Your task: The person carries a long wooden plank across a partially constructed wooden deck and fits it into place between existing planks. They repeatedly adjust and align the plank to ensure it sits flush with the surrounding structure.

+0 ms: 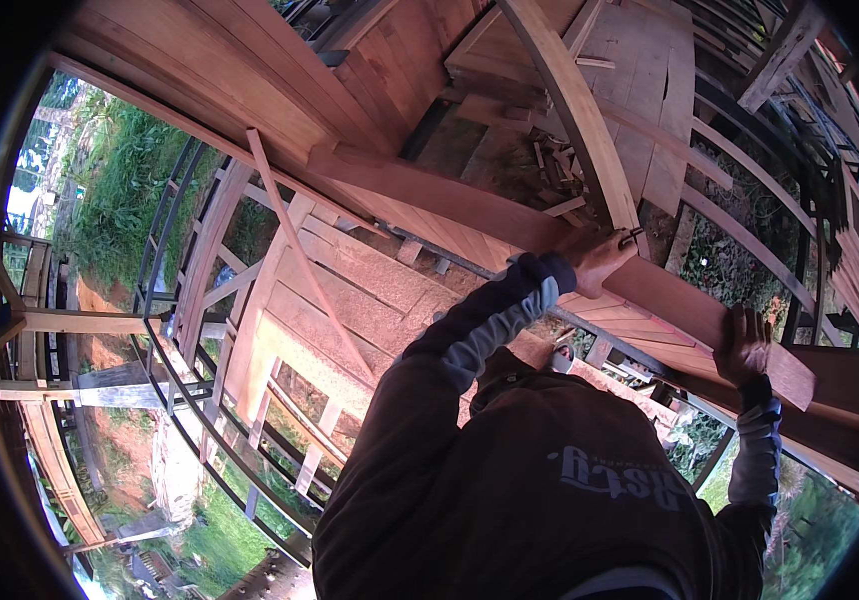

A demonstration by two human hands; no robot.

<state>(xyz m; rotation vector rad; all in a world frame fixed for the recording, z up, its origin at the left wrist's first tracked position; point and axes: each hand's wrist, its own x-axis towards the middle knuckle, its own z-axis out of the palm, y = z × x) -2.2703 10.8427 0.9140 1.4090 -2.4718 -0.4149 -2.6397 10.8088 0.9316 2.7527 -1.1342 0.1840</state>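
A long reddish-brown wooden plank (450,198) runs slantwise from upper left to lower right, lying along panelled boards. My left hand (602,262) reaches over the plank near its middle, its fingers closed around a thin, dark, pencil-like thing (634,234) of which only a short piece shows. Farther right, near the plank's end, my right hand (745,347) grips the plank, its fingers laid over the surface toward the far edge. Both forearms, in dark and grey sleeves, reach up from below. The undersides of both hands are hidden.
A pale curved-looking beam (580,110) comes down from the top to beside my left hand. Wood offcuts (557,168) lie beyond the plank. Sawdust-covered boards (350,280) form a platform at left, with a thin batten (295,235) slanting across. Dark metal rails (210,430) edge a drop to grass.
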